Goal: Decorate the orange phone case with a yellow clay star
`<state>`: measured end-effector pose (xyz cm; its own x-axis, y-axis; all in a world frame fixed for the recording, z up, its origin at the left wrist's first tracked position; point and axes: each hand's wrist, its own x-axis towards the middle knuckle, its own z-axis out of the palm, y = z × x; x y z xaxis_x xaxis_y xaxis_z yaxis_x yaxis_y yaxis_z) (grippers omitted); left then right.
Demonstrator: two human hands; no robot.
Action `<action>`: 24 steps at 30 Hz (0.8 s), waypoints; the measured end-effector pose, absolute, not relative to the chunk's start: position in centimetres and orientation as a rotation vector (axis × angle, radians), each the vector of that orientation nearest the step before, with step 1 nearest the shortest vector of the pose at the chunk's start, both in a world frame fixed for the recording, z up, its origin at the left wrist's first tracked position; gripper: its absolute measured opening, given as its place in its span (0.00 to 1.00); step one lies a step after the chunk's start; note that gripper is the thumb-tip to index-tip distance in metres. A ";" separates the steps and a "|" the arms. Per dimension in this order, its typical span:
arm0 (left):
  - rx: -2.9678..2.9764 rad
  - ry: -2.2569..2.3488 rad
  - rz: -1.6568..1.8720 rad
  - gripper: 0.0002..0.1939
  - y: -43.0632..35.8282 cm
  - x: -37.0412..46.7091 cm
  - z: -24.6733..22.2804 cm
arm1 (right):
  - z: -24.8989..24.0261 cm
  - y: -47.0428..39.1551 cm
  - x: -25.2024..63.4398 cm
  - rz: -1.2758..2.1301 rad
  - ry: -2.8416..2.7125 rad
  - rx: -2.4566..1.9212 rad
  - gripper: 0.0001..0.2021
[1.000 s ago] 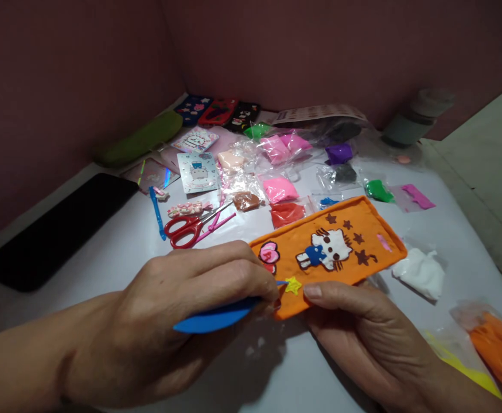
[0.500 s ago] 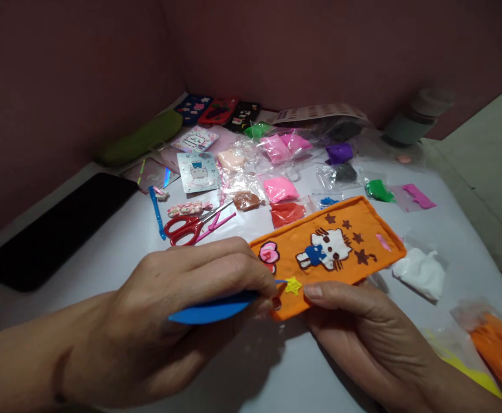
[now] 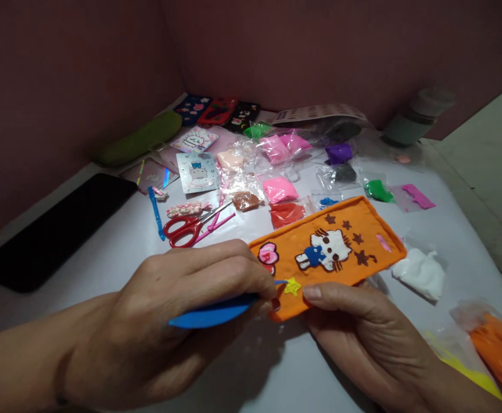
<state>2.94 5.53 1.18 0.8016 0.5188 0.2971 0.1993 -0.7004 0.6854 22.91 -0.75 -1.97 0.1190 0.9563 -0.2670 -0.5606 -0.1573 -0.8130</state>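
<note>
Sitting under both hands, the white table is carrying a spread of clay packets, with red scissors lying beyond the left hand's knuckles. Closer in, the orange clay panel is being propped up off the table by the right hand, whose fingers are going beneath it while the thumb is pressing on its near edge. The left hand is closing around a blue modelling tool, pinching it like a pen. Its tip is touching the small yellow star, which is sitting just past the left fingertips and beside the right thumb. This looks like the pressing-on step for the star; the next move is probably calling for light, steady pressure so the points are not getting squashed.
</note>
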 end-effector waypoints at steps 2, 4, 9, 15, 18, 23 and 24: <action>2.324 0.533 0.637 0.11 5.5 2.9 1.2 | -1.9 -0.7 22.8 1.487 -0.477 -1.001 0.26; 2.318 0.538 0.641 0.11 5.4 2.8 1.2 | -1.8 -0.7 22.8 1.570 -0.394 -0.967 0.25; 2.305 0.563 0.649 0.11 5.3 2.8 1.2 | -1.7 -0.8 22.9 1.709 -0.237 -0.837 0.26; 2.292 0.584 0.668 0.11 5.4 3.1 1.1 | -1.8 -0.7 22.9 1.698 -0.228 -0.810 0.26; 2.281 0.573 0.654 0.11 5.5 3.1 1.3 | -1.8 -0.6 22.9 1.708 -0.247 -0.808 0.25; 2.258 0.569 0.712 0.09 5.4 3.1 1.3 | -1.7 -0.9 23.0 1.730 -0.214 -0.810 0.27; 2.261 0.568 0.702 0.09 5.4 3.2 1.3 | -1.7 -0.9 23.0 1.730 -0.202 -0.814 0.27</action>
<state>3.17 5.42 1.30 0.7581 0.5685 0.3197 0.1938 -0.6644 0.7218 22.98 -0.90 -1.67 -0.1038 0.9047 -0.4133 -0.7850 -0.3297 -0.5245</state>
